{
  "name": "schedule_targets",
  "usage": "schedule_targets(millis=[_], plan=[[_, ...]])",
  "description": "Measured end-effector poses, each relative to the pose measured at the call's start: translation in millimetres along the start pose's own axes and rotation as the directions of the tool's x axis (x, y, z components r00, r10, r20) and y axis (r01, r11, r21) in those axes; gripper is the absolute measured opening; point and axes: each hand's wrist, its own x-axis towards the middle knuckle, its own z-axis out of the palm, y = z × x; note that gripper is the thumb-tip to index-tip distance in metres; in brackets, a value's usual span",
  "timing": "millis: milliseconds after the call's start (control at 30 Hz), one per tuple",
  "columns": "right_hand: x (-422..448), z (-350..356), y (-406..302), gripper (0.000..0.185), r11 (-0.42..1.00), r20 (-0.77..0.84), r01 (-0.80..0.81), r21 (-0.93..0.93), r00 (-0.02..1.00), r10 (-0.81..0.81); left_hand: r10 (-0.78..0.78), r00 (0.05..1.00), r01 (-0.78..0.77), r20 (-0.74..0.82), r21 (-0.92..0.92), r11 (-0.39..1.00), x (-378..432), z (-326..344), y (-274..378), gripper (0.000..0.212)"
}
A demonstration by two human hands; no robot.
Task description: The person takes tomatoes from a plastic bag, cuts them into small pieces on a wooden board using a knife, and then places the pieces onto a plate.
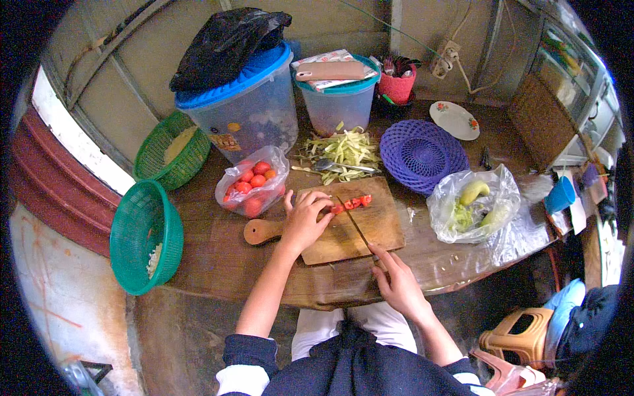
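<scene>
On a wooden cutting board (317,247) with a round handle lies a row of cut red tomato pieces (355,202). My left hand (309,215) holds the left end of the tomato with its fingertips. A knife (357,227) is in my right hand (396,282), its blade slanting over the board against the cut tomato. Left of the board sits a clear plastic bag of whole tomatoes (253,182). Behind the board is a pile of pale green peel strips (346,151) with a metal peeler or spoon (342,166) on it.
Two green baskets (171,232) stand at the left. Lidded plastic containers (237,109) stand behind, one with a phone (330,71) on top. A purple woven basket (423,156), an oval plate (454,120) and a plastic bag of green vegetables (473,205) lie at the right.
</scene>
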Motion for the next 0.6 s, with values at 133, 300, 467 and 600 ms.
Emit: schedule_targets(millis=[133,300,467,600], plan=[[0,4,0,0.047,0.999,0.024,-0.032,-0.014,0.999,0.032,-0.006,0.999,0.006,-0.050,0.000,1.000,-2,0,3,0.019],[1,2,-4,0.046,0.998,0.034,-0.060,-0.011,0.998,0.060,-0.037,0.994,0.035,-0.099,-0.027,0.999,-2,2,7,0.019],[2,3,-3,0.049,0.999,0.055,-0.037,-0.030,0.998,0.038,-0.043,0.991,0.039,-0.130,-0.035,0.999,-5,10,1,0.017],[3,4,-10,0.049,1.000,0.054,-0.025,-0.011,0.998,0.026,-0.046,0.985,0.040,-0.168,-0.039,0.998,-6,14,3,0.017]])
